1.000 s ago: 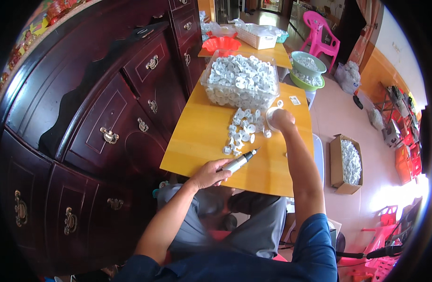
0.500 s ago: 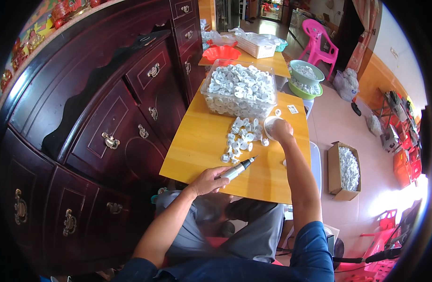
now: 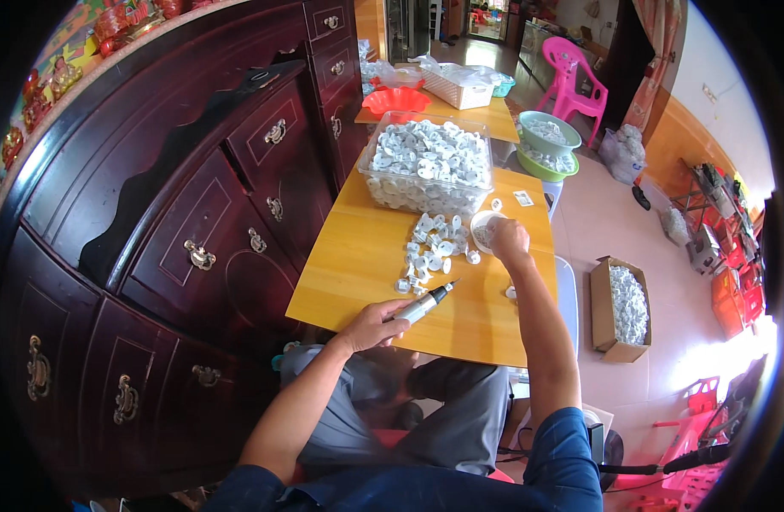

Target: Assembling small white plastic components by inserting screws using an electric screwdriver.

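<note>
Head: left hand (image 3: 371, 327) grips silver screwdriver (image 3: 423, 305).

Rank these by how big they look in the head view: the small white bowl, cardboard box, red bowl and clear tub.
1. Clear tub
2. Cardboard box
3. Red bowl, farther off, so true size is unsure
4. White bowl, partly hidden by the right hand

A pink chair (image 3: 569, 96) stands near a hanging curtain (image 3: 659, 55).
</note>
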Tool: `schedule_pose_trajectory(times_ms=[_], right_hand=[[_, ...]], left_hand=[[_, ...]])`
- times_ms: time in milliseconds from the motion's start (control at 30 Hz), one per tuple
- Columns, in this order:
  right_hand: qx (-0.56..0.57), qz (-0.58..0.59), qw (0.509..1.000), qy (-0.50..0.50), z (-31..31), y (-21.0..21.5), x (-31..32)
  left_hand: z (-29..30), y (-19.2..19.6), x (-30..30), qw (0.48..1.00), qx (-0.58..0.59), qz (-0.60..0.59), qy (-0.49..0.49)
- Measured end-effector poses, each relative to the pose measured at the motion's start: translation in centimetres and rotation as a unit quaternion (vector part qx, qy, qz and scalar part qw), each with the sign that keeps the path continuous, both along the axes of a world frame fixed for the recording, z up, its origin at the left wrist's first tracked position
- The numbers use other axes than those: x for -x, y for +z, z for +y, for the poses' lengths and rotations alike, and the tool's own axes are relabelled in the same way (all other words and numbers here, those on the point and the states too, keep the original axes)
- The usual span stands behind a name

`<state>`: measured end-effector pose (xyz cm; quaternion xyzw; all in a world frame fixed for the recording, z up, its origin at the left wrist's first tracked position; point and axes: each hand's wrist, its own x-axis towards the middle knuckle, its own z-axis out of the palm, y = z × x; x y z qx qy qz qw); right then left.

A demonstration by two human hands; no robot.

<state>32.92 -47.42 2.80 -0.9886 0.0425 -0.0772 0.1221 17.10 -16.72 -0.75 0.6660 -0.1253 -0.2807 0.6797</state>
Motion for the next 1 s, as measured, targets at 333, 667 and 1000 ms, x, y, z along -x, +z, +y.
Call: schedule_pose_trajectory(times_ms=[333,667,1000], right_hand=[[-0.02,-0.023,0.999,0.032,0.1,-0.2,0.2],[-0.078,-0.072,0.994,0.007,-0.1,-0.7,0.3],[-0.393,-0.086,0.915,0.036,0.6,-0.6,3.4]], left_hand=[[0.1,-0.8,-0.2,1.0,0.02,-0.022,-0.002],[0.2,-0.5,0.1,0.999,0.034,-0.036,-0.001],[0.3,-0.6,0.0,0.999,0.039,-0.038,0.006]])
